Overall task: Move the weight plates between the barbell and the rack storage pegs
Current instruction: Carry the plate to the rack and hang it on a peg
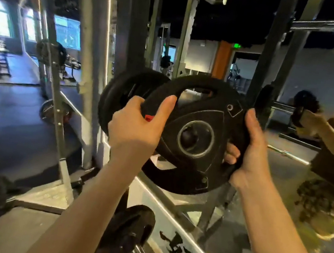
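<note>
A black rubber weight plate (198, 118) with grip openings and a steel-ringed centre hole is held up at chest height, its face toward me. My left hand (137, 125) grips its upper left rim, thumb across the front. My right hand (250, 149) grips its right rim, fingers curled behind. Through the centre hole a dark peg end (188, 137) shows; whether the plate sits on it I cannot tell. Another black plate (123, 92) hangs on the rack just behind and to the left. A further plate (125, 236) sits low on a peg below my arms.
Grey rack uprights (86, 46) stand ahead and to the left. A wall mirror (313, 89) on the right reflects a person holding a plate and a barbell sleeve. Another loaded rack (52, 54) stands further left on dark gym flooring.
</note>
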Tool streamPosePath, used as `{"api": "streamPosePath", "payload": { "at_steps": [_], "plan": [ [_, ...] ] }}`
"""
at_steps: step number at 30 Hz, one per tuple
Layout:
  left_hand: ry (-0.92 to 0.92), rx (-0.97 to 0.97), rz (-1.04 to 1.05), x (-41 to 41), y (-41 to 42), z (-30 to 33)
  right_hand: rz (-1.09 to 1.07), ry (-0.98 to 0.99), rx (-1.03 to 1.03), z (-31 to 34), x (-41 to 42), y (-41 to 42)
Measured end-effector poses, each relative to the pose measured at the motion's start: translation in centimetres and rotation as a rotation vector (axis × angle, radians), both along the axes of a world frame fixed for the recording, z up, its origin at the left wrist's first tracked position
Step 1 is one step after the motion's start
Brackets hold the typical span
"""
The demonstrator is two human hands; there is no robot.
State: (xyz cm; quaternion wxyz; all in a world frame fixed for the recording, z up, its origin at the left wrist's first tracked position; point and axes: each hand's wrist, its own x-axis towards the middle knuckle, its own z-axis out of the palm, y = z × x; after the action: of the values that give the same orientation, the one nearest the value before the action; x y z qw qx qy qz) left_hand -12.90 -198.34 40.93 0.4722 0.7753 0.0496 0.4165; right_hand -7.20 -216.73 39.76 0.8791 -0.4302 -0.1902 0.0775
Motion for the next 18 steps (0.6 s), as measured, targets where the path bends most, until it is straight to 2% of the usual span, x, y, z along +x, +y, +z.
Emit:
{"api": "streamPosePath", "payload": {
  "at_steps": [2, 4, 7, 13, 16, 18],
  "plan": [
    [-0.021, -0.03, 0.033, 0.6, -0.3, -0.2, 0.101, 0.034, -0.016, -0.6, 2.3, 0.2],
    [-0.041, -0.052, 0.052, 1.1, -0.3, -0.7, 0.156, -0.018, 0.001, -1.5, 4.5, 0.9],
    [-0.076, -0.021, 0.075, 1.2, -0.8, -1.2, 0.114, -0.142, -0.05, -2.5, 6.3, 1.7],
    [-0.12, -0.035, 0.052, 1.2, -0.8, -1.3, 0.085, -0.146, -0.071, -3.3, 6.5, 1.6],
    [-0.148, 0.004, 0.027, 1.4, -0.7, -1.5, 0.126, -0.138, -0.021, -3.5, 6.6, 1.7],
    [-0.2, 0.102, 0.075, 1.4, -0.6, -1.7, 0.163, -0.138, 0.022, -3.6, 6.7, 1.7]
  ]
}}
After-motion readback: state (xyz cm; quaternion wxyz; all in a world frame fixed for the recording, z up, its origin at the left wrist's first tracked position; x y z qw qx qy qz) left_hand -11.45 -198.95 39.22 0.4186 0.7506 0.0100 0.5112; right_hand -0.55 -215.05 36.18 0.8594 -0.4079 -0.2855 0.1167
